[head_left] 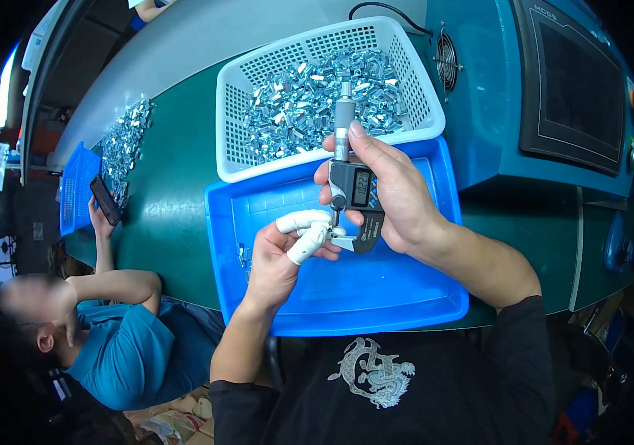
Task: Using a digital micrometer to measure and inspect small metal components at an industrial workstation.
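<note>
Hiding measured part: hands (346,222), micrometer (352,189).

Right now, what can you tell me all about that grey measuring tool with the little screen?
The grey digital micrometer stands upright over the blue plastic tray. It has a metal barrel on top, a dark body with a small lit screen, and a curved frame below. The right hand grips its body, thumb on the barrel. The left hand, in white finger covers, touches its frame.

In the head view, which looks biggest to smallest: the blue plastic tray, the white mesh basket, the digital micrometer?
1. Blue plastic tray
2. White mesh basket, somewhat smaller, though farther away
3. Digital micrometer, clearly smallest
</note>
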Demonstrator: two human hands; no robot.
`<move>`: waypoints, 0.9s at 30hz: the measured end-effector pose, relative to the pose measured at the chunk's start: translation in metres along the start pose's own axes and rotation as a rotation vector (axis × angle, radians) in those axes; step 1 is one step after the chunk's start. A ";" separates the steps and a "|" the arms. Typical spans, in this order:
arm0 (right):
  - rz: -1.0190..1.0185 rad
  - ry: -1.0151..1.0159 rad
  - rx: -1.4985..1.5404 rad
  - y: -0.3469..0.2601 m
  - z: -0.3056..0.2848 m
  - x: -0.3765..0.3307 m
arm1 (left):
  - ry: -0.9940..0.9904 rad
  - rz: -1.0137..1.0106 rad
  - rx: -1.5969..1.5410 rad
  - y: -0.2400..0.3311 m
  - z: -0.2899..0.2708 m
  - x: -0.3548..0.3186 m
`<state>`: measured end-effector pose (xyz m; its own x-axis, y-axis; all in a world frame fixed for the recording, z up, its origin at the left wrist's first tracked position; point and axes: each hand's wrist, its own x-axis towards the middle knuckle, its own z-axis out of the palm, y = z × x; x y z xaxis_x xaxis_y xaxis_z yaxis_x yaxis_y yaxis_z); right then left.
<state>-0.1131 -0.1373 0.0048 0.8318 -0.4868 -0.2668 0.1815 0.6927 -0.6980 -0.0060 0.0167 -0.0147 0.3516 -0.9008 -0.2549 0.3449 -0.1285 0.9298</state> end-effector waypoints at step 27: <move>0.011 -0.003 0.023 0.001 0.000 0.000 | -0.038 0.010 -0.015 -0.002 -0.002 -0.002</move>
<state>-0.1125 -0.1365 0.0044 0.8355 -0.4777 -0.2718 0.1847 0.7098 -0.6798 -0.0058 0.0190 -0.0164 0.3219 -0.9170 -0.2356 0.3551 -0.1137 0.9279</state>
